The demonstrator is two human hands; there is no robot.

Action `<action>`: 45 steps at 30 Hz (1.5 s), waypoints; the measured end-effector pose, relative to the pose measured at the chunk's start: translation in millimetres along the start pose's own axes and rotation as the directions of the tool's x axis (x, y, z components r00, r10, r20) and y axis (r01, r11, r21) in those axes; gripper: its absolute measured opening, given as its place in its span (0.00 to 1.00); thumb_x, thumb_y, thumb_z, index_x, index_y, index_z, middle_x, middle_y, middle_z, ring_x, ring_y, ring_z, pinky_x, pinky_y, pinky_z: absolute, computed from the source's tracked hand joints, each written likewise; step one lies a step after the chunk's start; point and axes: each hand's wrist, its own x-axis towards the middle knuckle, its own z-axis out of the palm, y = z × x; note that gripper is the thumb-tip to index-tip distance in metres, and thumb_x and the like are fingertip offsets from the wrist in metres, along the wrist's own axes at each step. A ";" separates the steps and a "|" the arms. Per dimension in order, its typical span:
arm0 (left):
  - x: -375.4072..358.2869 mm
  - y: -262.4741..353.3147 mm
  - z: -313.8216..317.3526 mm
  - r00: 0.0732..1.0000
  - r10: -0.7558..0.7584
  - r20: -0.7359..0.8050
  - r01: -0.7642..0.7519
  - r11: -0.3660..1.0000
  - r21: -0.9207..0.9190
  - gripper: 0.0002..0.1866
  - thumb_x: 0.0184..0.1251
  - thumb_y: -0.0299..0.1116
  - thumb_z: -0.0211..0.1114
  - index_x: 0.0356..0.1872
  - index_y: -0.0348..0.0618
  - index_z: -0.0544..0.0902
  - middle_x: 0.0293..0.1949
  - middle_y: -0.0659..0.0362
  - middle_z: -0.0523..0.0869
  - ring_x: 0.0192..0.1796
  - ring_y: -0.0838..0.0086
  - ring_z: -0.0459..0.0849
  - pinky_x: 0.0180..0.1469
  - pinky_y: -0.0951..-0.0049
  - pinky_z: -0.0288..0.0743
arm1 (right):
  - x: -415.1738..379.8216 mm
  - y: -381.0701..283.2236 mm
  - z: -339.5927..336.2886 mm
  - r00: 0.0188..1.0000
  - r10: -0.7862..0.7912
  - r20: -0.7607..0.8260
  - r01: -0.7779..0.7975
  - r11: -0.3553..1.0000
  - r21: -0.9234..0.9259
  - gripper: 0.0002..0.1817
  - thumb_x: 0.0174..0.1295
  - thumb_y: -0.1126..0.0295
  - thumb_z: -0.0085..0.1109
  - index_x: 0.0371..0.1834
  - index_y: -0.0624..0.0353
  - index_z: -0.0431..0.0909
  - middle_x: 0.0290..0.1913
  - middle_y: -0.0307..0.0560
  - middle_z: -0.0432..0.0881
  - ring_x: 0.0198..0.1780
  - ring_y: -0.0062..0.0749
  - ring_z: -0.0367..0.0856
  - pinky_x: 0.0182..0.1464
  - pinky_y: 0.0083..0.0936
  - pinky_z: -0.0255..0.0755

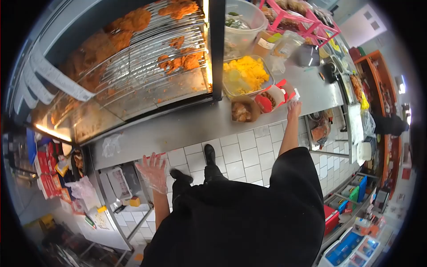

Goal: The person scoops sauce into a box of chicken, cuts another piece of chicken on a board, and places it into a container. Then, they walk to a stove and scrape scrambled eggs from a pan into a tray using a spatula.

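My left hand (153, 172), in a clear plastic glove, is held out in front of the counter's edge with its fingers spread and nothing in it. At the counter's front edge, my right hand (293, 109) stretches its fingers toward the raised red flap of a red-and-white carton (276, 94) with brown food inside. Left of that carton stands an open brown cardboard box (251, 108) holding browned pieces of food. Behind both sits a metal tray (268, 71) heaped with yellow food (249, 73), a clear cup shape lying in it.
A lit heated cabinet (216, 53) with fried chicken (180, 62) on wire racks takes up the counter's left part. A crumpled plastic bag (111, 145) lies before it. Behind the tray stand a clear tub (242, 33) and a pink rack (307, 26). Another person (390, 124) is far right.
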 end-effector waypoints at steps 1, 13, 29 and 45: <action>-4.0 2.2 -4.7 1.000 0.019 0.007 -0.019 0.999 0.032 0.44 0.64 0.75 0.50 0.73 0.57 0.58 0.65 0.48 0.69 0.67 0.52 0.70 0.68 0.46 0.59 | 16.5 2.2 -4.3 1.000 0.006 0.021 -0.006 1.000 -0.015 0.25 0.75 0.56 0.40 0.60 0.68 0.69 0.61 0.56 0.74 0.59 0.47 0.75 0.61 0.37 0.68; 8.8 21.3 8.4 0.459 0.477 -0.749 -0.464 0.848 0.255 0.43 0.70 0.65 0.54 0.77 0.51 0.52 0.76 0.49 0.57 0.76 0.62 0.59 0.75 0.57 0.51 | -558.8 55.0 80.8 -0.234 -0.019 0.972 0.635 0.754 0.168 0.45 0.50 0.75 0.69 0.74 0.57 0.60 0.73 0.56 0.62 0.73 0.47 0.64 0.61 0.30 0.69; -118.1 142.9 -221.7 0.416 0.659 -0.626 -0.678 0.684 0.270 0.34 0.77 0.43 0.54 0.77 0.40 0.55 0.61 0.43 0.78 0.64 0.60 0.77 0.62 0.64 0.68 | -902.6 250.2 50.6 -0.685 0.209 0.698 0.510 0.822 0.255 0.11 0.58 0.74 0.58 0.44 0.60 0.79 0.28 0.46 0.81 0.30 0.34 0.81 0.34 0.30 0.72; -267.2 385.1 -580.3 0.587 0.771 -0.248 -0.589 0.616 0.522 0.13 0.77 0.38 0.57 0.46 0.39 0.82 0.40 0.59 0.87 0.39 0.75 0.85 0.45 0.73 0.77 | -1072.0 474.2 117.8 -0.241 0.713 0.658 -0.334 0.576 -0.746 0.29 0.71 0.66 0.55 0.71 0.59 0.55 0.66 0.58 0.68 0.67 0.44 0.71 0.66 0.43 0.69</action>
